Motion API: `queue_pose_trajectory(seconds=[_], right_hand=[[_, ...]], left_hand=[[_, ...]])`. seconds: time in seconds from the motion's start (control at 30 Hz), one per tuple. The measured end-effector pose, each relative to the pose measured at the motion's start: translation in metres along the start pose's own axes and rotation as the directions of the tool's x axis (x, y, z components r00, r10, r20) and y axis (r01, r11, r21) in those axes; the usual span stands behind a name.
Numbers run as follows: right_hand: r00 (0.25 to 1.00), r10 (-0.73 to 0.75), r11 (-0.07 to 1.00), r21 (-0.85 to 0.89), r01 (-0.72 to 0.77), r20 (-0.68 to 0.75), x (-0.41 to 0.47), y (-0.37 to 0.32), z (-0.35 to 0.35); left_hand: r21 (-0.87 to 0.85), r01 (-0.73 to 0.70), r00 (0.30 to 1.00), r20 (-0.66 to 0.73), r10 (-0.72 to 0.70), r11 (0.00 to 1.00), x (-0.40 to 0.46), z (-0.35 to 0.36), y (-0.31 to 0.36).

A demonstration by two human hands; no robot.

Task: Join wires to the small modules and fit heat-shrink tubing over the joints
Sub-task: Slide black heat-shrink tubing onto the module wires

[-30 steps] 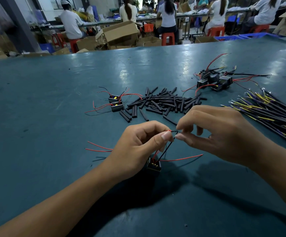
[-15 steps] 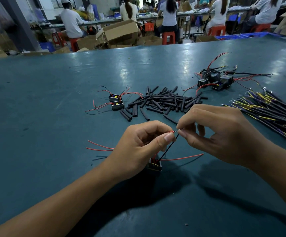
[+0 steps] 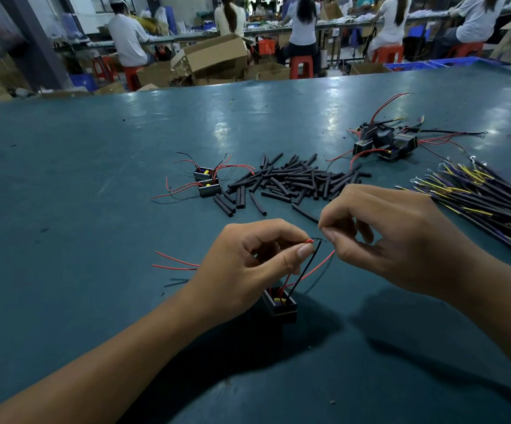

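Pinching joined wire ends [image 3: 317, 240] between left hand [image 3: 248, 264] and right hand [image 3: 401, 237] fingers, above module [image 3: 280, 304] on surface [image 3: 64, 209].

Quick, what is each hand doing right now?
Left hand: pinching the red wire near its tip.
Right hand: fingers pinching the bare wire ends.

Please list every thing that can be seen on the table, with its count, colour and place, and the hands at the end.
module in work: one, black, near centre, below the hands
red and black wire ends: two, pinched between both hands
modules with red wires: two, black, left of the tubing
heat-shrink tubing pieces: many, black, centre pile
module cluster: several, black, far right
wire bundle: many, black, yellow, purple, right edge
table: one, teal
left hand: pinches the wire ends
right hand: pinches the wire tips
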State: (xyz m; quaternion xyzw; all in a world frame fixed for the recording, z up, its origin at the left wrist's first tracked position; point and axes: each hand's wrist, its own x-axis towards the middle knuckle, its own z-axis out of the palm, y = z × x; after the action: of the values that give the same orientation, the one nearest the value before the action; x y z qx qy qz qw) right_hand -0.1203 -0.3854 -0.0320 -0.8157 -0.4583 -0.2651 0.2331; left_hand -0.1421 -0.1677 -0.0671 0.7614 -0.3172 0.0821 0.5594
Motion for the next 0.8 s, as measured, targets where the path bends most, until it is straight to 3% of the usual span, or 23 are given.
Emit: queue_pose_trajectory(seconds=[0.6,0.8], right_hand=[[0.997,-0.068,0.993,-0.093,0.071,0.033,0.0010,0.0018,-0.0060],[0.999,-0.033,0.999,-0.041,0.033,0.006,-0.0009,0.0043,-0.0024]], left_hand=[[0.050,-0.019,0.999,-0.045,0.021,0.999,-0.0012,-0.0024,-0.0019],[0.057,-0.040,0.998,-0.035,0.042,0.998,0.0004,-0.0049,-0.0030]])
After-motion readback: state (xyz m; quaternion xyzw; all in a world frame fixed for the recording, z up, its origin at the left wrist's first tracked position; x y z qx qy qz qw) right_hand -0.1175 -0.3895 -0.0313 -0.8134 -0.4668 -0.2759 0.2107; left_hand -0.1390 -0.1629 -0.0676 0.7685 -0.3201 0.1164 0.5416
